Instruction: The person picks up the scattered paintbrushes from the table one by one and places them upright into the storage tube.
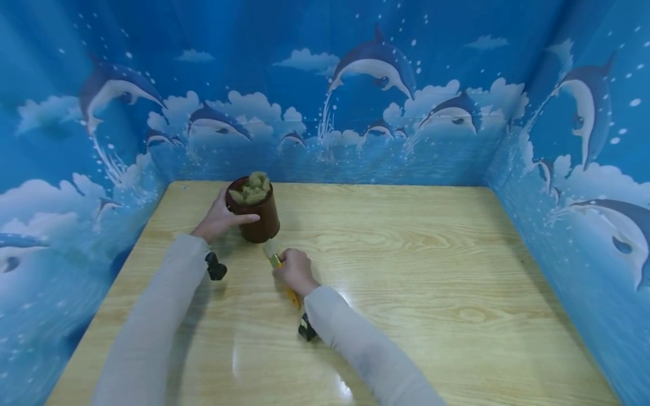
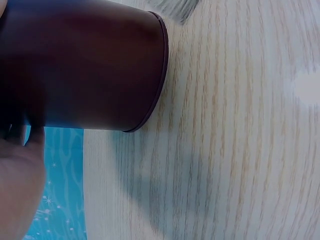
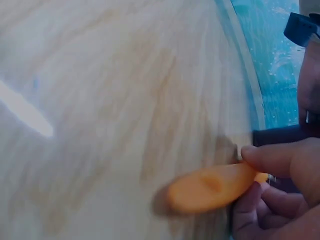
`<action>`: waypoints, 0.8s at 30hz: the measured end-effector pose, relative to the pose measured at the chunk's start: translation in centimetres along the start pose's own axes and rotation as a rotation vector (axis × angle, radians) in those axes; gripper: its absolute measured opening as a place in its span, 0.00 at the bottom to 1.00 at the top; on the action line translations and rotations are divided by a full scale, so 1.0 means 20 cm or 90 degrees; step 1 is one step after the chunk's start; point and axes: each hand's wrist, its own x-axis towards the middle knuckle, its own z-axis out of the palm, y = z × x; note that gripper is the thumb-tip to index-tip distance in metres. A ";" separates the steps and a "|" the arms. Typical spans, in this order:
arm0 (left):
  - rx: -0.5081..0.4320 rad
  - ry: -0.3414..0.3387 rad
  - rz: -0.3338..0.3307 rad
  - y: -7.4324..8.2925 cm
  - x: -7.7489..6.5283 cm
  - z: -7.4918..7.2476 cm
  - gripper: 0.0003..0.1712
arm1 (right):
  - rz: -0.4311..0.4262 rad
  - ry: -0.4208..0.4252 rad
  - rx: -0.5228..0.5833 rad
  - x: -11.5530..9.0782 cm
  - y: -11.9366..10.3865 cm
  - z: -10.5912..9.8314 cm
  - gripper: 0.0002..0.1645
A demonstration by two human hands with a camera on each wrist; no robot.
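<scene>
A dark brown cylindrical pot (image 1: 265,220), with a lumpy olive-tan soft material (image 1: 254,189) showing above its rim, stands near the back left of the table. My left hand (image 1: 219,217) grips it from the left, thumb across its front; the far fingers are hidden behind it. In the left wrist view the pot's smooth side (image 2: 85,65) leans sideways across the picture. My right hand (image 1: 295,272) pinches a flat paintbrush by its orange handle (image 3: 207,190). Pale bristles (image 1: 269,247) point toward the pot's base, close in front of it.
The wood-grain table (image 1: 406,270) is ringed at the back and sides by blue curtains (image 1: 284,67) printed with dolphins. A small black device (image 1: 216,268) sits at the left wrist, and another (image 1: 307,328) at the right wrist.
</scene>
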 end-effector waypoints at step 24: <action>0.001 0.000 0.010 -0.07 0.03 0.00 0.66 | 0.119 -0.099 0.285 0.07 0.01 -0.46 0.08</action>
